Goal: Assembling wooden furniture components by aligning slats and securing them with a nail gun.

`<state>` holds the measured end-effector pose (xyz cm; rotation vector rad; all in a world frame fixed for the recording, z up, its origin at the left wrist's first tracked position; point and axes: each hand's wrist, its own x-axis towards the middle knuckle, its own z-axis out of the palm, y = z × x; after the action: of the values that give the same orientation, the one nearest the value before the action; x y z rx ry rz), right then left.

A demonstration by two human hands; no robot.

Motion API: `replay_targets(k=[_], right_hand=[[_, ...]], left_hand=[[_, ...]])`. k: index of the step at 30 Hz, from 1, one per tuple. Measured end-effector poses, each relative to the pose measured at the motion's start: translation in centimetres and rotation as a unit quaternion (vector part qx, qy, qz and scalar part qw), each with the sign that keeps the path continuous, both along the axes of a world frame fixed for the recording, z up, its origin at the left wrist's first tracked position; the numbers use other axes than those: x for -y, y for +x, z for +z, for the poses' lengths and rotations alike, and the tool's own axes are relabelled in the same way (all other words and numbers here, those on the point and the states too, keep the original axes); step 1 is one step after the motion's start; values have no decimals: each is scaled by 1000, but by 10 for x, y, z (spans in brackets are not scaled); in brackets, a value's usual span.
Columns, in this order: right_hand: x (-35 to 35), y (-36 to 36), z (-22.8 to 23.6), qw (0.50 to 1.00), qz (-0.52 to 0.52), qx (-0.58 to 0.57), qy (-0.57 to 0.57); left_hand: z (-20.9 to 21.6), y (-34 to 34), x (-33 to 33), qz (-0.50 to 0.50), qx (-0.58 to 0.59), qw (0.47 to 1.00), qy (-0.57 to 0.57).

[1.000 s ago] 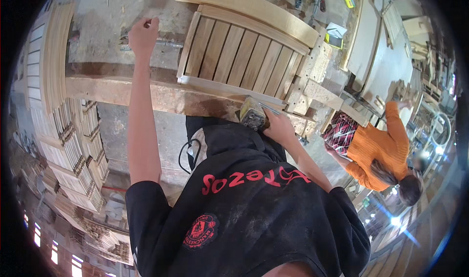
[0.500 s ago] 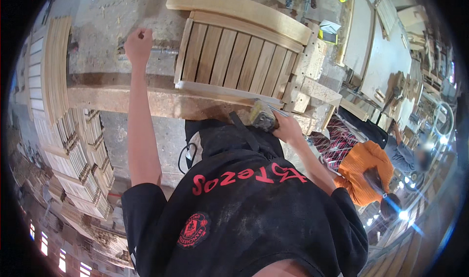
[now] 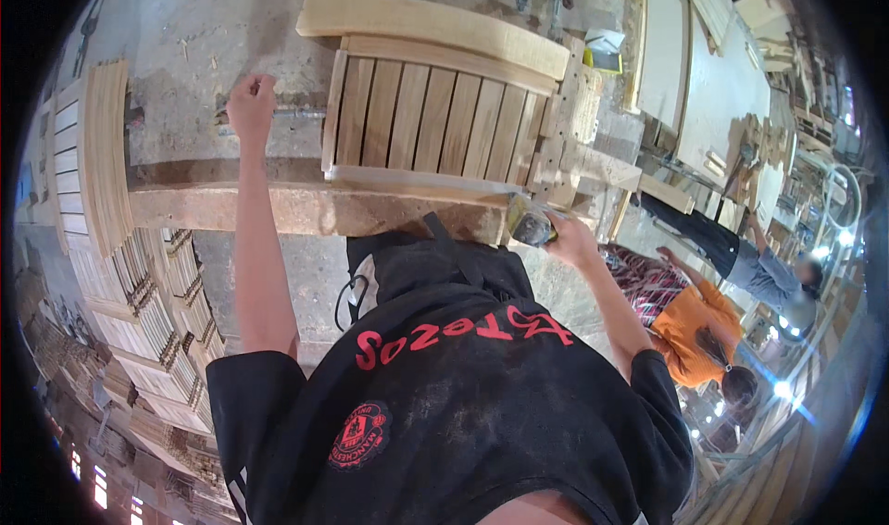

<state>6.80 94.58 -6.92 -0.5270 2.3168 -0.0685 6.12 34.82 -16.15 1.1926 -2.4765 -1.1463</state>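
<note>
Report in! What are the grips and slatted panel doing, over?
Right grip: around grimy yellowish tool. Left grip: curled, nothing visible inside. Slatted panel: by wooden beam, curved board along far edge.

one slatted panel (image 3: 408, 113), one blocky tool (image 3: 530, 224), two hands (image 3: 251, 110) (image 3: 574, 241), two co-workers (image 3: 687, 340) (image 3: 769, 278)

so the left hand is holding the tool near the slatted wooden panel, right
Wrong hand: the head view shows the right hand holding the tool near the slatted wooden panel.
</note>
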Motion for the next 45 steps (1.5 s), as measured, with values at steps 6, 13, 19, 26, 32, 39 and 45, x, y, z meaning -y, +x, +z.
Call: replay_targets(k=[6,13,19,26,32,39,45], right_hand=[[-13,-4,1,999,-45,3,12],[-1,-7,6,998,-61,26,-5],[-13,-10,10,974,-208,25,-85],[-76,-72,-7,774,-589,98,-208],[-78,-122,-43,919,-278,-279,29],[91,-248,-85,678,-611,-34,-406],[150,-379,-152,437,-718,100,-532]], left_hand=[[-7,1,2,29,-44,997,50],[-11,2,5,36,-50,998,33],[-1,-2,-1,32,-37,999,22],[-2,7,-3,-89,79,977,-179],[168,-89,41,-466,606,641,-70],[-47,-181,-21,-197,9,883,426],[-92,-323,-102,158,-77,567,805]])
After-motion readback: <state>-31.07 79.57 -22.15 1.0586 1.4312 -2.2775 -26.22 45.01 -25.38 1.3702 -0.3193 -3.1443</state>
